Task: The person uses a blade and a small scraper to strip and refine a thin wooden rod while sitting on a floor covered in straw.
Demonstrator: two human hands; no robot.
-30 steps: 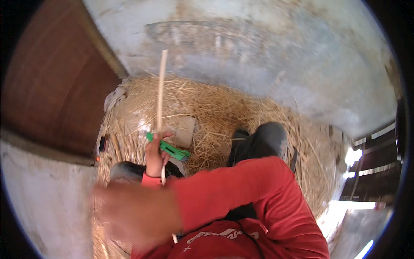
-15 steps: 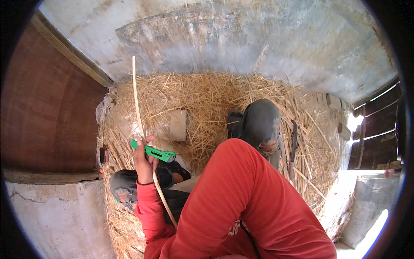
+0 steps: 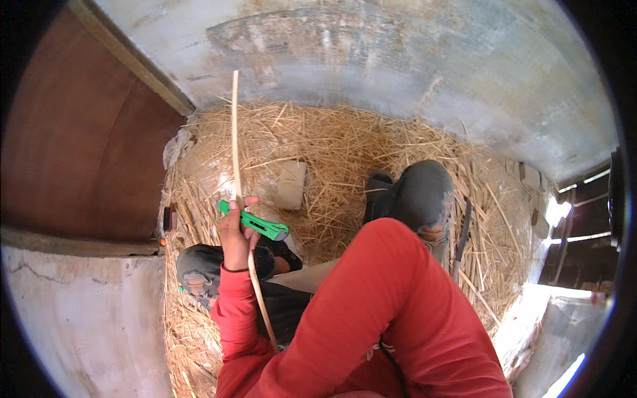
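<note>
My left hand [image 3: 232, 242] is closed around a long, thin, pale strip of wood or cane [image 3: 235, 139]. It also holds a green utility knife [image 3: 262, 224], which lies slantwise across the strip with its grey end to the right. Whether its blade is out, I cannot make out. The strip stands nearly upright above the hand, and its lower part runs down past my left sleeve [image 3: 237, 302]. My right arm [image 3: 391, 265], in a red sleeve, is sharply bent with the elbow raised forward. My right hand is out of sight.
Straw [image 3: 338, 139] covers the floor between my bent knees in torn dark jeans. A pale block [image 3: 290, 186] lies ahead. Beside my right knee [image 3: 428, 192] are a dark, long-bladed tool [image 3: 463, 229] and several loose strips [image 3: 481, 249]. A brown panel [image 3: 86, 146] and a wall [image 3: 398, 53] close in the space.
The view has shifted slightly, so the surroundings sit further right. My left hand has moved a little right with the knife and strip, and the strip's upper part leans less to the left.
</note>
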